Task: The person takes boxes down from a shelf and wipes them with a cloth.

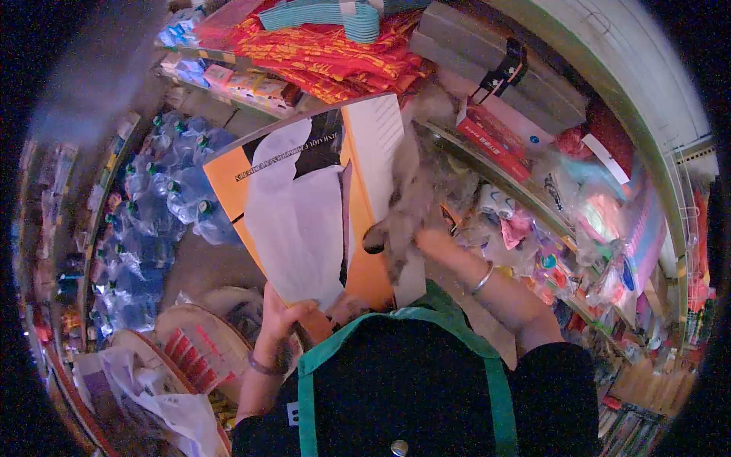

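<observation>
L hand [288, 314] grips btm edge of printed box [373, 156], thumb on near face; box held tilted in front of apron [396, 365]. R hand [435, 242] at box's R side, by blurry gray item [410, 194]; can't tell if it's gripping. Bottle packs [164, 202] to L, red-orange pkgs [327, 65] up top, red box [493, 141] on R shelf [533, 199].

Upper right: shelf [449, 139] is carrying a long grey box [499, 65], with a red box [493, 141] lying just beside it. Top centre: red-orange printed material [327, 65] is lying piled, teal ribbed item [364, 21] resting on top.
</observation>
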`<state>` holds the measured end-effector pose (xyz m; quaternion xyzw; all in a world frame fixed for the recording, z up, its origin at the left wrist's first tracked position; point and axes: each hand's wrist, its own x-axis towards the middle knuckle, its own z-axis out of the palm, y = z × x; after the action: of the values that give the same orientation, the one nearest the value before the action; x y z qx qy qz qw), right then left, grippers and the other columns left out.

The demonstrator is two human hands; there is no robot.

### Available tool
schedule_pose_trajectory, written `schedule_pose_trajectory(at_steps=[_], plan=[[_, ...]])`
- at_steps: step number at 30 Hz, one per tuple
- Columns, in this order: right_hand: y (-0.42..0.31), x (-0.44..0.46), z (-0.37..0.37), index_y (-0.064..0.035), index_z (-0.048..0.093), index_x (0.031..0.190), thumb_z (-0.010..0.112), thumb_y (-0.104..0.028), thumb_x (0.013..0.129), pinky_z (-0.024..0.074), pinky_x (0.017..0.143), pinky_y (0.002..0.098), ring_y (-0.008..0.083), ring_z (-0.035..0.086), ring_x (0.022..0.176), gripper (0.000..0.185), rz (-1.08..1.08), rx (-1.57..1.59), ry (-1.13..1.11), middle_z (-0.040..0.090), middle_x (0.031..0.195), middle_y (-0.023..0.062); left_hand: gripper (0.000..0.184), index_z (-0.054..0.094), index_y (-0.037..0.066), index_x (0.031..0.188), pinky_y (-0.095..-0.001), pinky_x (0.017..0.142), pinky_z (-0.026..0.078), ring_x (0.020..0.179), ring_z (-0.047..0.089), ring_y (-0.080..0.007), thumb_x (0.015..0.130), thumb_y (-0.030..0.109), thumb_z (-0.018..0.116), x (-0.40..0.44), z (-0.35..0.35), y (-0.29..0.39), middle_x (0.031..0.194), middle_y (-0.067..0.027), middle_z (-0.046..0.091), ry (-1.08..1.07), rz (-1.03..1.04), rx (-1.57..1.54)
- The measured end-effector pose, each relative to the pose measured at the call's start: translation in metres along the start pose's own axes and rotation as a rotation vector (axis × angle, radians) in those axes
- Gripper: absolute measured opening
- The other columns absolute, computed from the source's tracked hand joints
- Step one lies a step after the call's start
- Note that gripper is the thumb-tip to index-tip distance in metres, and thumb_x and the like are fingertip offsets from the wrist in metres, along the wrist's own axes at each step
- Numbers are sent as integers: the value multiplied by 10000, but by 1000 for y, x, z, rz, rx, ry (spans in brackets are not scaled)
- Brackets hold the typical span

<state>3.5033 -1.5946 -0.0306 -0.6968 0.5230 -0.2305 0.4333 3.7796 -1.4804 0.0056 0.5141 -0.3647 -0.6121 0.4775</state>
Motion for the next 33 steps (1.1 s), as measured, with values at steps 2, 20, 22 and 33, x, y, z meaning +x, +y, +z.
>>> schedule_pose_trajectory(at_steps=[2,20,22,33], plan=[[19,-22,21,-55,445,1154,446,-182,823,246,976,374,270,350,1145,354,75,136,-141,421,1202,138,523,467,-35,1010,-296,728,442,821,551,-178,534,105,630,3,-7,-13,898,-83,565,48,26,19],[-17,-15,83,-50,427,1164,471,-181,829,323,909,326,207,407,1071,363,-25,352,-107,455,1150,102,313,457,3,969,-383,778,436,776,536,-254,710,172,506,57,20,14,872,-93,513,488,574,-639],[-31,-15,95,-49,425,1166,474,-181,830,332,901,321,200,414,1063,364,-72,388,-73,459,1144,99,271,476,26,931,-401,793,433,801,541,-256,764,237,502,61,20,10,876,-83,525,473,602,-596],[-52,39,-43,-45,414,1172,489,-180,834,379,860,292,161,449,1018,371,51,980,193,479,1111,77,853,358,74,1234,-459,956,289,1145,374,-282,642,673,493,24,-110,6,1246,-98,401,181,479,-835]])
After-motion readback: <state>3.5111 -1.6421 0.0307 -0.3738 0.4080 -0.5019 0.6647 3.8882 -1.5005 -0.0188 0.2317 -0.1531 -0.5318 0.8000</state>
